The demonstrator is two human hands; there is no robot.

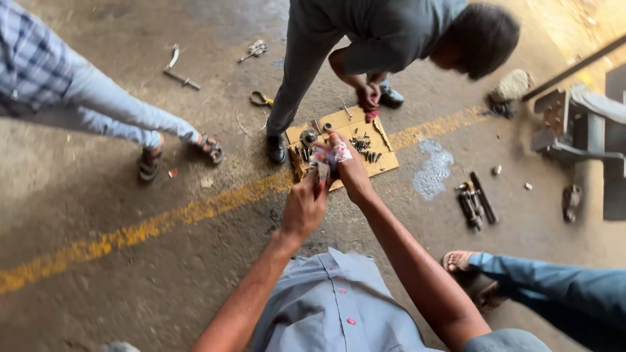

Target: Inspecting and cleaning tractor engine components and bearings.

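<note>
Both hands meet above the cardboard sheet (385, 161) that lies on the concrete floor (130, 274): the left hand (303, 207) has its grip closed around a small dark metal part (322, 173), and the right hand (347, 163), with a pale bandage across its fingers, presses in on the same part from above; whether its fingers pinch the part or only steady it cannot be told. Loose bolts (360, 145) and a round gear-like piece (308, 137) lie spread on the cardboard directly below, and a co-worker's hand (369, 98) reaches to its far edge. Good practice, judged from this view, is to keep the part over the cardboard so anything dropped lands there, let the left hand bear the load, and keep the bandaged fingers clear of pinch points.
</note>
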